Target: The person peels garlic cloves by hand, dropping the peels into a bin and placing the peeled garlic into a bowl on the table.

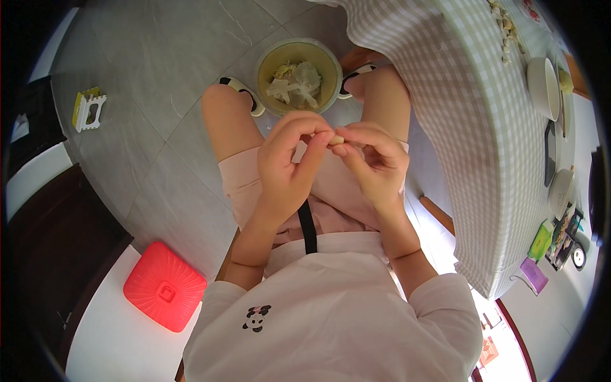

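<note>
Between the fingertips of both hands is a small pale piece that looks like a garlic clove (337,140). My left hand (289,156) pinches it from the left with thumb and forefinger, and my right hand (375,153) pinches its right end. The fingers cover much of its surface. Both hands are raised over my lap, above the light pink shorts (334,175). Beyond them on the floor stands a round yellowish bin (262,76), between my feet, with crumpled clear plastic (305,79) and scraps inside.
At the right is a table with a checked cloth (445,95), bearing small pale pieces (506,32), a white bowl (542,89) and a green packet (541,240). A red lidded container (167,286) sits at lower left. A small yellow-and-white stool (89,109) stands on grey tiles.
</note>
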`<state>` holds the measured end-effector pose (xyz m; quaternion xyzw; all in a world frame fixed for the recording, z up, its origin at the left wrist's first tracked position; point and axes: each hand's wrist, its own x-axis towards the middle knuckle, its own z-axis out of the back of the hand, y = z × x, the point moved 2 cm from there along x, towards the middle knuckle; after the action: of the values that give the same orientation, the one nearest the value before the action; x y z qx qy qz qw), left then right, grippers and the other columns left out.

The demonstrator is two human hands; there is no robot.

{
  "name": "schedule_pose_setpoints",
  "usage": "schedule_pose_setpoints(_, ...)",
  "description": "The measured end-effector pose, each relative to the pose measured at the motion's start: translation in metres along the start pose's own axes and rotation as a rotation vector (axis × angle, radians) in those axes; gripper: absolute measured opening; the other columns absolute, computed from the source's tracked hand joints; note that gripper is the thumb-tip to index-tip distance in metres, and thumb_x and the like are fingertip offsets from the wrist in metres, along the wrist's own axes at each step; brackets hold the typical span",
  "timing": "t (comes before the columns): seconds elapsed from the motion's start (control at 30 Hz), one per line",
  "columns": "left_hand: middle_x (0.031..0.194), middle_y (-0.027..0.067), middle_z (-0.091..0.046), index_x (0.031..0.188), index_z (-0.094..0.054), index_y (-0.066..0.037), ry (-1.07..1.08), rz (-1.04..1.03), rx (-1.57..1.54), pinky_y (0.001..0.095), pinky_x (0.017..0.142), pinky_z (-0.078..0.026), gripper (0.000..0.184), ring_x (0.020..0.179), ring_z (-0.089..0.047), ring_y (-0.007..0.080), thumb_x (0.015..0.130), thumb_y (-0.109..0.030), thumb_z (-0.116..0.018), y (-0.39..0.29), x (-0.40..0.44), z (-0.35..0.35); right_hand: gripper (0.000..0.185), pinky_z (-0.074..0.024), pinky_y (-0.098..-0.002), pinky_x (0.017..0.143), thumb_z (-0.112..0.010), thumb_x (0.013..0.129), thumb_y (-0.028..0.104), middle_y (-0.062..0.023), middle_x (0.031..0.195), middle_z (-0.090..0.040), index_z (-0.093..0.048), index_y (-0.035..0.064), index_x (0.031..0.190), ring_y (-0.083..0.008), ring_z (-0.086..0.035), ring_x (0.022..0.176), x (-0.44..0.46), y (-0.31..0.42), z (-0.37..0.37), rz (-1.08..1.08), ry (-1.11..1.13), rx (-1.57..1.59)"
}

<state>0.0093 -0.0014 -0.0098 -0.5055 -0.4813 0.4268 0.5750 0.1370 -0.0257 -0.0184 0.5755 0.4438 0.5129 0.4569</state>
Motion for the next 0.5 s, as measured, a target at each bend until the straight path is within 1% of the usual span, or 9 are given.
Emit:
schedule_pose_setpoints(0.07,0.080,0.0064,-0.053,0.081,-0.053,0.000,-0.025,0.052,-0.071,0.0206,0.059,-0.041,0.005,0.068,-0.051,0.0113,0.076,0.002,-0.052,0.0025,-0.0010,-0.0001,0.023,-0.0466,-0.0231,0.067,-0.056,0.069,-0.012,-0.0130,0.089,-0.057,-0.057,-0.0036,0.090,-0.0158,-0.057,0.078,0.0005,-0.0004,-0.0012,-0.020,0.001,0.062)
schedule_pose_setpoints(0.17,0.081,0.0065,-0.053,0.082,-0.053,0.000,-0.032,0.026,-0.145,0.0210,0.061,-0.041,0.004,0.070,-0.050,0.0117,0.078,-0.001,-0.052,0.0097,-0.0015,0.0002,0.024,-0.0467,-0.0232,0.070,-0.054,0.071,-0.013,-0.0132,0.091,-0.056,-0.055,-0.0041,0.093,-0.0163,-0.057,0.081,-0.0025,-0.0031,-0.0009,-0.079,-0.003,0.156)
schedule_pose_setpoints(0.3,0.080,0.0066,-0.053,0.082,-0.052,0.000,-0.053,0.041,-0.171,0.0215,0.062,-0.040,0.004,0.070,-0.050,0.0121,0.078,-0.001,-0.052,0.0088,-0.0006,0.0016,0.025,-0.0470,-0.0244,0.071,-0.052,0.071,-0.014,-0.0125,0.091,-0.056,-0.054,-0.0052,0.095,-0.0165,-0.057,0.082,-0.0022,-0.0015,-0.0006,-0.108,0.009,0.240)
schedule_pose_setpoints(0.33,0.079,0.0065,-0.052,0.081,-0.051,0.000,-0.038,0.009,-0.125,0.0217,0.063,-0.040,0.003,0.070,-0.050,0.0121,0.080,-0.002,-0.050,0.0090,-0.0006,0.0024,0.026,-0.0471,-0.0251,0.071,-0.052,0.071,-0.014,-0.0123,0.091,-0.056,-0.053,-0.0058,0.096,-0.0168,-0.057,0.082,-0.0031,-0.0012,-0.0012,-0.132,-0.013,0.262)
schedule_pose_setpoints(0.4,0.079,0.0063,-0.052,0.079,-0.050,0.001,-0.023,-0.024,-0.080,0.0219,0.063,-0.040,0.005,0.070,-0.050,0.0120,0.081,-0.003,-0.048,0.0076,-0.0003,0.0014,0.027,-0.0472,-0.0258,0.071,-0.052,0.071,-0.014,-0.0122,0.091,-0.055,-0.052,-0.0063,0.097,-0.0170,-0.057,0.081,-0.0034,-0.0019,-0.0006,-0.157,-0.036,0.285)
schedule_pose_setpoints(0.47,0.076,0.0065,-0.052,0.077,-0.048,0.000,-0.149,0.076,-0.281,0.0222,0.060,-0.039,0.015,0.068,-0.049,0.0114,0.086,-0.009,-0.041,0.0067,0.0002,-0.0001,0.025,-0.0475,-0.0265,0.071,-0.052,0.073,-0.011,-0.0127,0.090,-0.056,-0.050,-0.0063,0.098,-0.0174,-0.057,0.081,-0.0026,-0.0035,0.0008,-0.134,0.030,0.296)
schedule_pose_setpoints(0.5,0.076,0.0065,-0.052,0.077,-0.048,0.000,-0.149,0.076,-0.281,0.0222,0.060,-0.039,0.015,0.068,-0.049,0.0114,0.086,-0.009,-0.041,0.0110,0.0016,0.0011,0.025,-0.0475,-0.0265,0.071,-0.052,0.073,-0.011,-0.0127,0.090,-0.056,-0.050,-0.0063,0.098,-0.0174,-0.057,0.081,-0.0020,-0.0033,0.0015,-0.134,0.029,0.296)
